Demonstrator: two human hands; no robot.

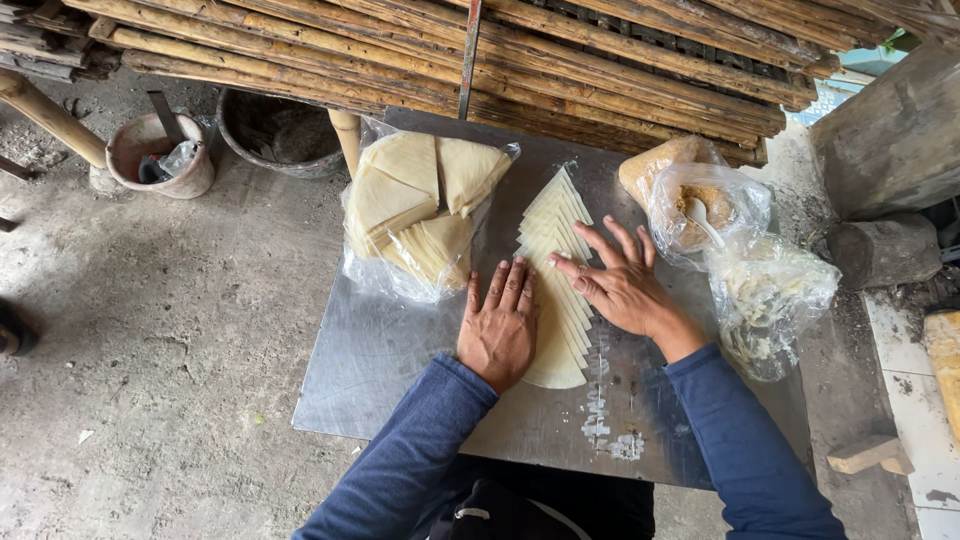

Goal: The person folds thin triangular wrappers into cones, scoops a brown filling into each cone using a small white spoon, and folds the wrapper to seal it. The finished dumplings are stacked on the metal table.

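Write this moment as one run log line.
left hand: flat on wrapper row | right hand: flat on row | metal sheet

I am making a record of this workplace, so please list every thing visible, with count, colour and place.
fanned wrappers: one overlapping row, pale yellow, centre of sheet
metal sheet: one, grey, on the ground
bag of wrappers: one, clear with pale stacks, left of the row
bag with spoon: one, clear, brown filling, right of the row
crumpled bag: one, clear, right edge
bamboo poles: many, tan, top
bucket: one, pinkish, upper left
basin: one, dark, beside bucket
left hand: flat on the row
right hand: spread on the row
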